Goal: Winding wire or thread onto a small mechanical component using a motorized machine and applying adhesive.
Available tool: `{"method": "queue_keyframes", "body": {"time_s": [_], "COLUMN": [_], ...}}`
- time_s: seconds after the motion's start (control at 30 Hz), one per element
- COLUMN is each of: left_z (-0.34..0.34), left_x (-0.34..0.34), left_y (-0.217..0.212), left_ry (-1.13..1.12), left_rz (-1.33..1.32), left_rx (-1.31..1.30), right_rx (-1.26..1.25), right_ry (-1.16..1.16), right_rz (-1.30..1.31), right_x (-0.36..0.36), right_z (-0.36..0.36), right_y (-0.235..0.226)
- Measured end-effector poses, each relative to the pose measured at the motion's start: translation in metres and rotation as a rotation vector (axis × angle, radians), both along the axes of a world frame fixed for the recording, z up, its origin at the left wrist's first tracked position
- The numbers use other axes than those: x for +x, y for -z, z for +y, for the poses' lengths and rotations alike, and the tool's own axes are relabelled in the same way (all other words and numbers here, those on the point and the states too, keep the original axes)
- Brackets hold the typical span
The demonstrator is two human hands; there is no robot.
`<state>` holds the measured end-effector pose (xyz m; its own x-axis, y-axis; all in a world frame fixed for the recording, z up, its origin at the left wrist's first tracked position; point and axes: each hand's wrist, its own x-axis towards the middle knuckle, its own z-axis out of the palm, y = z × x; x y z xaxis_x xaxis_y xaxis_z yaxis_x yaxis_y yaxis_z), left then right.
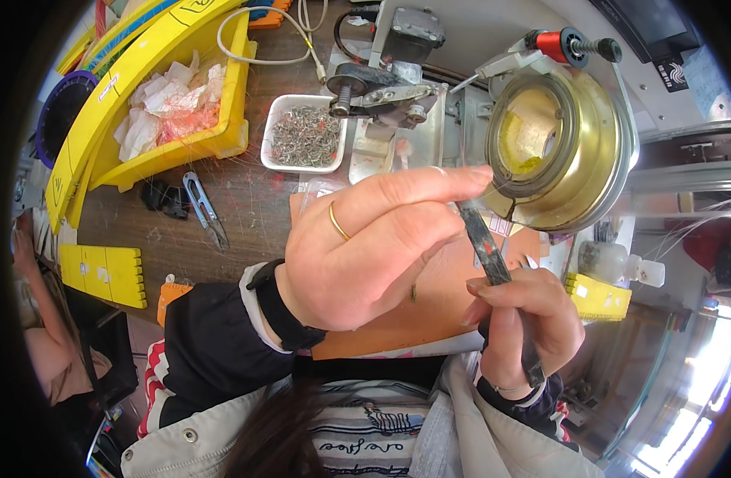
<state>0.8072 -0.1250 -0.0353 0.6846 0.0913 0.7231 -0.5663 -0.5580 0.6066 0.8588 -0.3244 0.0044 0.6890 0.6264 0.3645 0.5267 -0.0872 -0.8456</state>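
My left hand (373,235), with a gold ring and a black wristband, is closed in front of me. Its index finger points right, towards a brass-coloured drum (596,151); whatever its fingertips pinch is hidden. My right hand (533,319) grips a dark, flat, narrow tool (486,243) between thumb and fingers. The tool slants up to the left, its upper end beside my left fingertips. Beneath both hands lies an orange-brown work sheet (397,319). Past my left hand, a white tray (267,151) holds many small bent metal pieces resembling fish hooks.
A yellow bin (240,119) with crumpled white paper and red thread stands at far left. Blue thread snips (202,207) lie on the wooden table. Machine arms (381,99) rise behind the trays. Yellow notched cards (103,275) and a clear bottle (608,261) flank me. Another person's arm (47,342) shows at left.
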Motion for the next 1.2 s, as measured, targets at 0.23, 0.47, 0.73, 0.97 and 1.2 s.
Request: {"method": "queue_keyframes", "body": {"time_s": [0.23, 0.47, 0.73, 0.97, 1.2], "left_z": [-0.002, 0.003, -0.001, -0.016, 0.007], "left_x": [0.0, -0.001, 0.005, 0.0, 0.031], "left_y": [0.002, -0.003, 0.001, -0.023, -0.082], "left_ry": [0.063, 0.02, -0.02, -0.172, -0.484], "left_rz": [-0.026, -0.007, 0.06, 0.339, 0.09], "left_rx": [0.012, 0.049, 0.061, -0.132, 0.057], "right_rx": [-0.019, 0.094, -0.402, -0.508, -0.074], "right_ry": [-0.051, -0.027, 0.097, 0.051, 0.289], "right_rz": [-0.056, -0.188, -0.375, -0.345, -0.278], "right_x": [0.001, 0.003, -0.008, -0.003, 0.044], "right_z": [-0.011, -0.039, -0.079, -0.082, -0.075], "right_y": [-0.003, 0.004, 0.03, 0.023, -0.023]}}
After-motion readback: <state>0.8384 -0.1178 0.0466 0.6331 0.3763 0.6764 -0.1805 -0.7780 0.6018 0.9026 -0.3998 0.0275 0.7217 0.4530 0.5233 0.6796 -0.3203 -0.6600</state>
